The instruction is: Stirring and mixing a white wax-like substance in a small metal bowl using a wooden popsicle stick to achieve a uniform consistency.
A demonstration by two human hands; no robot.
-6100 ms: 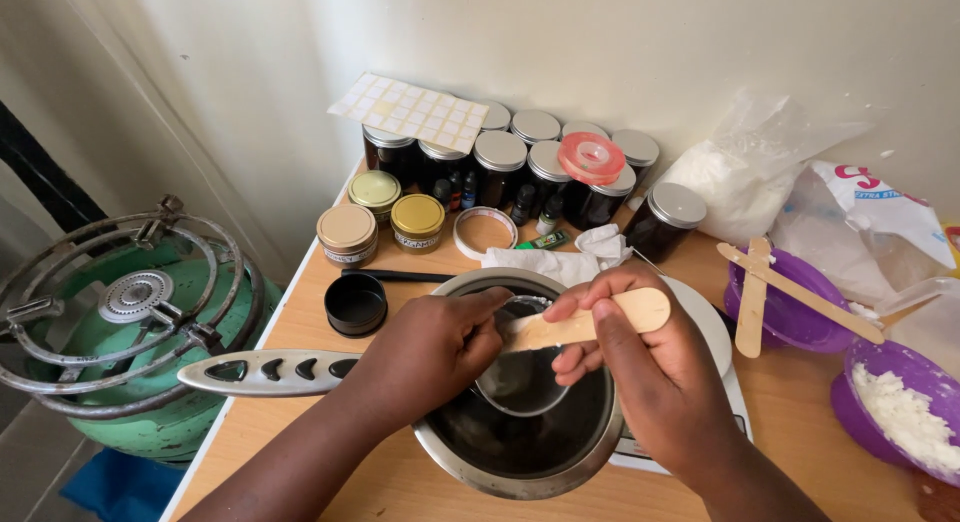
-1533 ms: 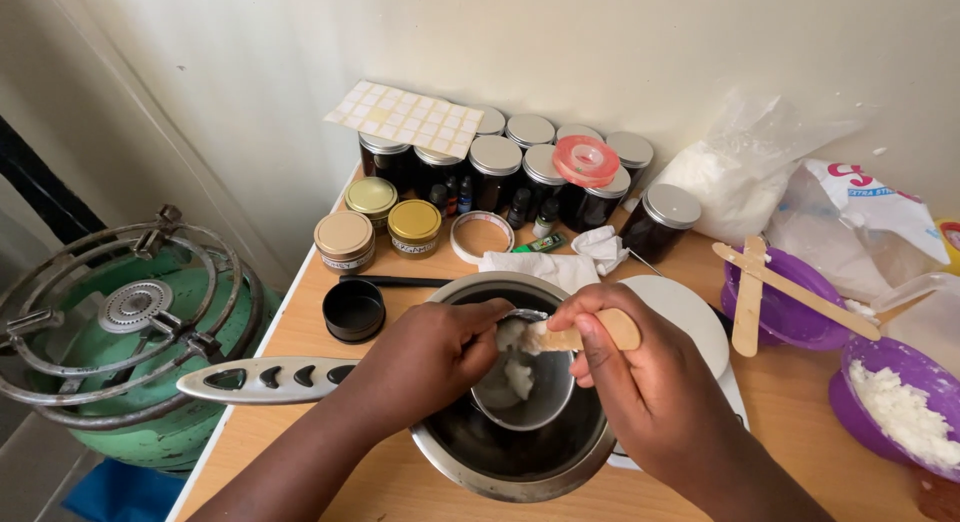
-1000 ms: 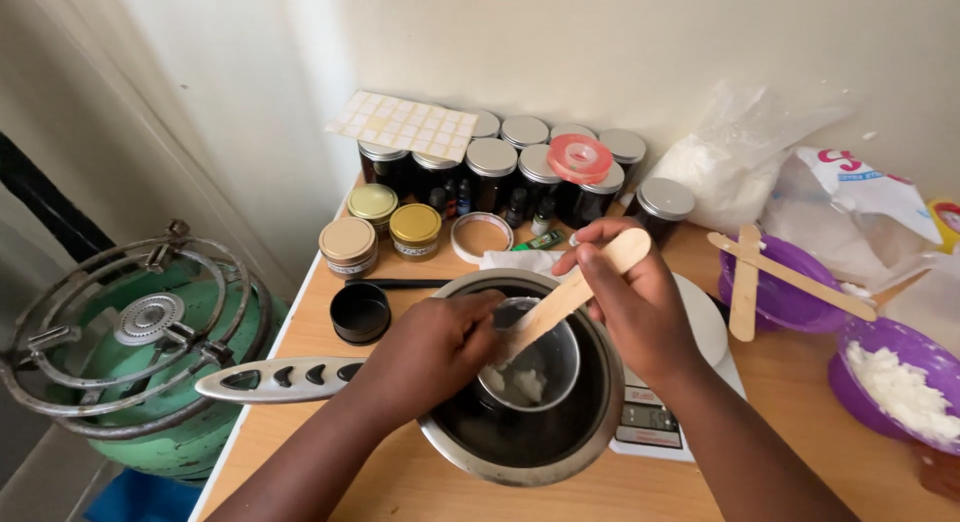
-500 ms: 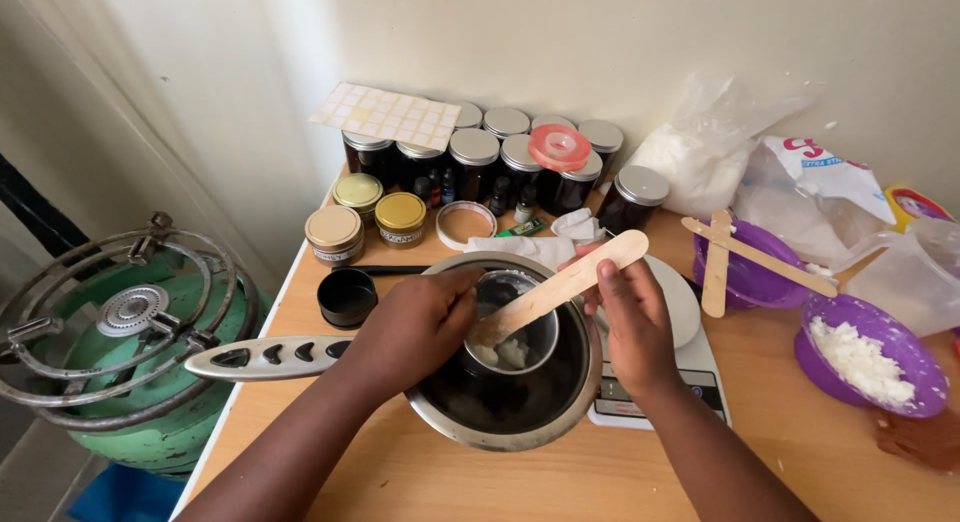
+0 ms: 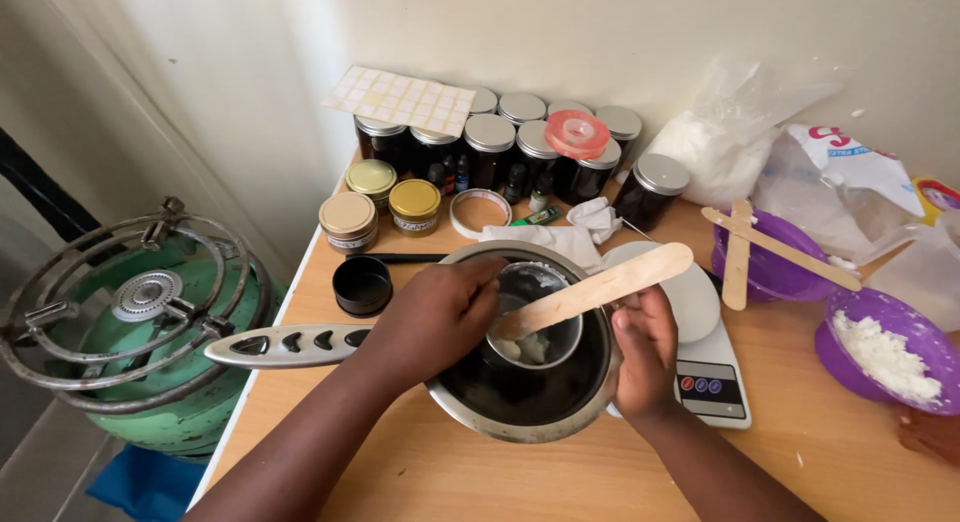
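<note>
My left hand grips the small metal cup inside the steel pot; my right hand grasps the pot's rim, wooden stirrer leaning in the cup, jars behind.

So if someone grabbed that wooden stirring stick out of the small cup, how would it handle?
The wooden stick looks flat, thin and straight, so probably stiff and light. It leans on the small cup's rim, so a nudge may tip it. Its lower end sits in white material, so that end is likely greasy or slippery.

A home worktable: gas burner, jars, kitchen scale
</note>
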